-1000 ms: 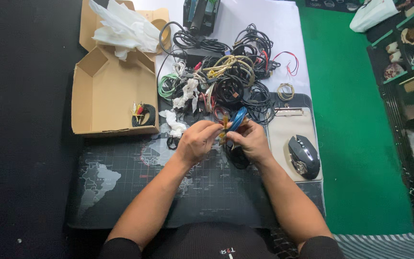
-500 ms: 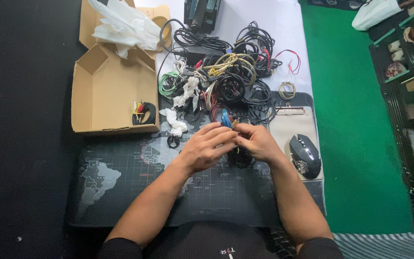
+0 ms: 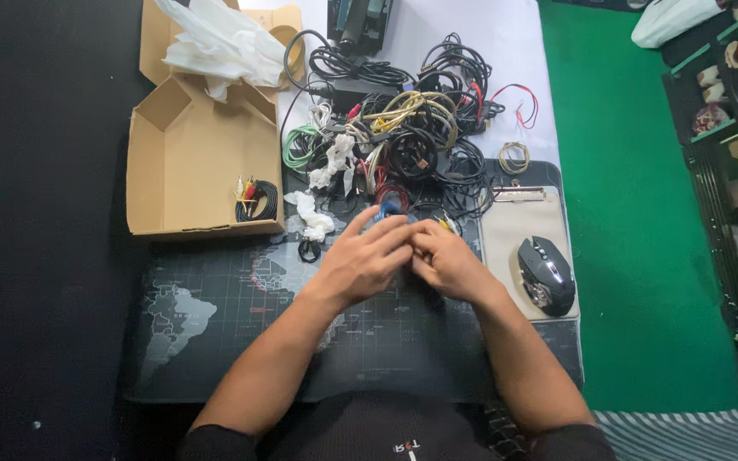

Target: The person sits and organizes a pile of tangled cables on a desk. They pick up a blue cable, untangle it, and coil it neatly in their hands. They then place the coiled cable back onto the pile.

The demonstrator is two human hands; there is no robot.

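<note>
Left hand (image 3: 365, 260) & right hand (image 3: 448, 263) meet fingertip to fingertip over dark world-map desk mat (image 3: 215, 341), both pinching small blue cable (image 3: 389, 207) (mostly hidden by fingers) at near edge of tangled cable pile (image 3: 403, 137). Cardboard box (image 3: 185, 162) to left, black mouse (image 3: 547, 275) to right.

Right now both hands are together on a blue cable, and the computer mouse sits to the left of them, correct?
Not quite. The head view shows the mouse to the right of the hands, on its beige pad. Left hand and right hand do meet on the blue cable.
</note>
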